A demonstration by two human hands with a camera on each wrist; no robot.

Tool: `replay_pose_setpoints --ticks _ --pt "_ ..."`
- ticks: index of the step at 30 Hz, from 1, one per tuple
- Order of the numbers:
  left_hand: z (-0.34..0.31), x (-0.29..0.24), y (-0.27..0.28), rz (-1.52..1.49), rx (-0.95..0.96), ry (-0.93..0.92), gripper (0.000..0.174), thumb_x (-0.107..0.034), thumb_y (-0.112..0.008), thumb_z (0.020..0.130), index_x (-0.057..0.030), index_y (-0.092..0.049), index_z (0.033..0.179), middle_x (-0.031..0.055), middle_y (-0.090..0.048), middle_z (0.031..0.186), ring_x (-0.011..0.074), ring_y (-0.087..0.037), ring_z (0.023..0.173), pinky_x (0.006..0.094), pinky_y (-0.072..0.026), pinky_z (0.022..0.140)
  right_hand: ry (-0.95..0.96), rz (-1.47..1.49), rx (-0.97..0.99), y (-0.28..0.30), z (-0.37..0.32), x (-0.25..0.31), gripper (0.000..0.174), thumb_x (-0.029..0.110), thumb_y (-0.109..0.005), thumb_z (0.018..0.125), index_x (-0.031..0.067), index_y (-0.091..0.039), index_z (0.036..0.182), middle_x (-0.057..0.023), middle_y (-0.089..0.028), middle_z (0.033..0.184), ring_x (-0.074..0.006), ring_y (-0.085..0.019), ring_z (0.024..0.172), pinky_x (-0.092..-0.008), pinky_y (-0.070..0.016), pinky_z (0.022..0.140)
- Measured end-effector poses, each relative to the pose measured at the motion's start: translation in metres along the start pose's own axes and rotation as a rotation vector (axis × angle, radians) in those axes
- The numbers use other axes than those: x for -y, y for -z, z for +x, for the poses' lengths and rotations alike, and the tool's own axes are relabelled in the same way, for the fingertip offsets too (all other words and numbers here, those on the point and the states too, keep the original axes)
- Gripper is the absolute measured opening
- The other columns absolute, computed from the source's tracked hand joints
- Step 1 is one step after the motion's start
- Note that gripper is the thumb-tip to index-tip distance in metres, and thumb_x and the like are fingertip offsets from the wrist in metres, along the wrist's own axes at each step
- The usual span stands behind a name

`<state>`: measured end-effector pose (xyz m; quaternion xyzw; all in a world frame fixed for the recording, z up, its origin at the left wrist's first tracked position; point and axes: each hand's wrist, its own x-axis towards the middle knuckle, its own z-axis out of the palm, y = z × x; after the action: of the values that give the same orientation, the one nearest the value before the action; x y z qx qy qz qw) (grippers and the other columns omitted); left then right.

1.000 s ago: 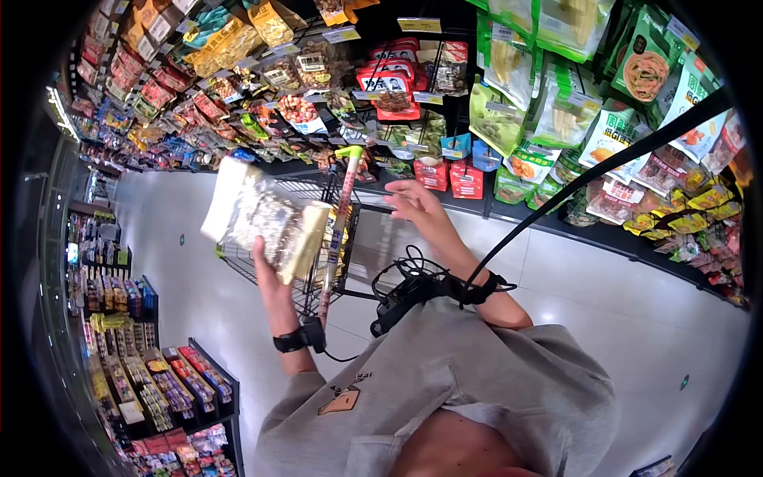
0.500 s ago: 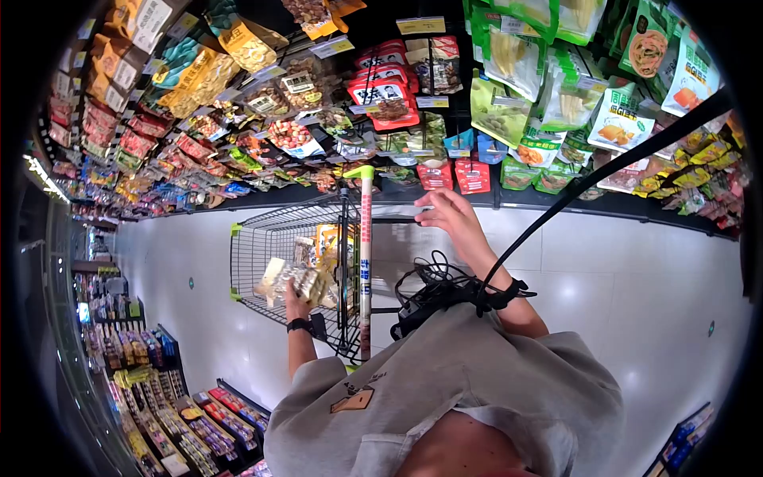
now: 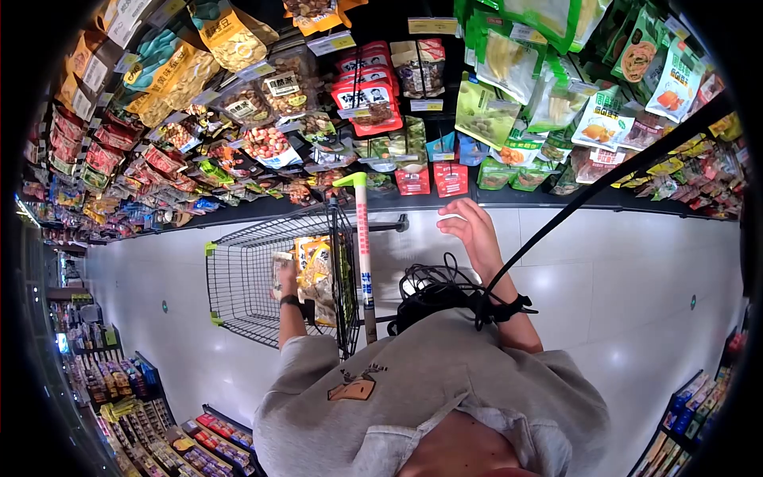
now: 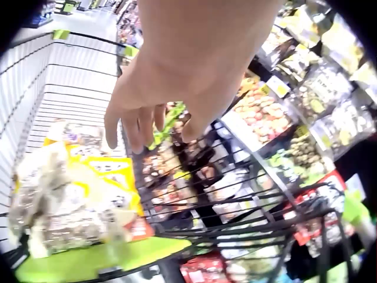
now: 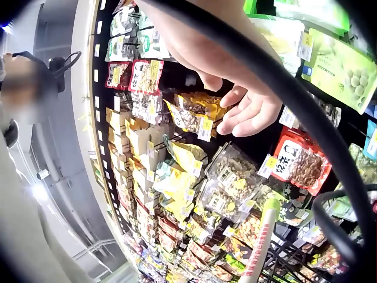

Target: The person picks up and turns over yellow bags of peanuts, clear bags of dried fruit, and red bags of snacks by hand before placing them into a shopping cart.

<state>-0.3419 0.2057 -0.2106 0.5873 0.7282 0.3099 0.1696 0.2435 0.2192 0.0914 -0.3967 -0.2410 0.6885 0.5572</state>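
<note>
My left hand [image 3: 284, 282] is inside the wire cart [image 3: 242, 306], just left of the yellow snack bags [image 3: 315, 274]. The left wrist view has its fingers hanging apart with nothing held, and the bags [image 4: 76, 194], yellow-edged and clear ones, lying in the cart's near end. A pale clear bag [image 4: 82, 132] lies beyond them. My right hand [image 3: 474, 230] is in the air right of the cart handle [image 3: 364, 238], its fingers loosely bent and empty. In the right wrist view this hand [image 5: 250, 103] appears in front of the hanging snack packs.
A long shelf of hanging snacks [image 3: 366, 95] runs along the front, with green packs [image 3: 485, 111] at its right. Lower shelf units [image 3: 131, 413] stand at the lower left. Black cables [image 3: 433, 290] bunch near my right forearm, one passing up to the right.
My left hand has lowered the clear bag into the cart and let go of it. The right hand has shifted slightly right and stays empty. The view has moved nearer the shelf.
</note>
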Motion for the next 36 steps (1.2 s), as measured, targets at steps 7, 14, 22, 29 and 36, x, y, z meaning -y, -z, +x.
replay_pose_setpoints --ticks 7,14,22,29,36 --pt "0.092 -0.323 0.05 -0.825 0.195 0.252 0.015 -0.019 -0.053 0.092 -0.0078 -0.058 0.101 0.007 -0.066 0.095 0.0152 -0.064 0.082 0.03 -0.053 0.072 -0.055 -0.026 0.083 -0.004 0.014 -0.014 0.017 0.018 -0.046 0.095 0.0024 -0.053 0.096 -0.0127 -0.062 0.096 -0.0206 -0.064 0.083 -0.0297 -0.0506 0.074" --pt "0.06 -0.511 0.085 -0.692 0.968 -0.281 0.031 -0.006 -0.061 0.086 0.002 -0.053 0.115 0.0089 -0.061 0.107 0.014 -0.058 0.097 0.0282 -0.0461 0.087 -0.106 0.016 0.163 0.003 0.048 -0.008 0.017 0.018 -0.049 0.093 0.0029 -0.054 0.097 -0.011 -0.062 0.096 -0.0203 -0.063 0.083 -0.0303 -0.0498 0.075" --pt "0.056 -0.659 0.121 -0.761 0.835 -0.868 0.035 -0.017 -0.073 0.073 0.0072 -0.063 0.096 0.0188 -0.068 0.089 0.0272 -0.067 0.077 0.038 -0.0513 0.079 -0.108 -0.034 0.304 0.021 0.115 0.037 0.018 0.02 -0.052 0.092 0.003 -0.055 0.096 -0.0106 -0.063 0.093 -0.0179 -0.063 0.081 -0.031 -0.051 0.074" --pt "0.264 -0.583 -0.056 0.163 0.485 -0.53 0.035 -0.015 -0.068 0.071 0.0006 -0.064 0.102 0.0191 -0.067 0.093 0.03 -0.066 0.087 0.035 -0.0514 0.079 -0.048 -0.058 0.337 0.06 0.143 0.093 0.018 0.019 -0.051 0.092 0.0021 -0.055 0.094 -0.0078 -0.062 0.087 -0.015 -0.062 0.077 -0.0261 -0.0493 0.07" --pt "0.364 -0.523 -0.16 0.631 0.317 -0.667 0.076 -0.012 -0.072 0.058 -0.0045 -0.043 0.128 0.0242 -0.05 0.124 0.0382 -0.05 0.114 0.042 -0.0456 0.093 -0.007 -0.015 0.257 0.098 0.146 0.129 0.015 0.016 -0.05 0.092 0.0016 -0.055 0.093 -0.0073 -0.06 0.086 -0.0134 -0.061 0.075 -0.026 -0.0492 0.069"
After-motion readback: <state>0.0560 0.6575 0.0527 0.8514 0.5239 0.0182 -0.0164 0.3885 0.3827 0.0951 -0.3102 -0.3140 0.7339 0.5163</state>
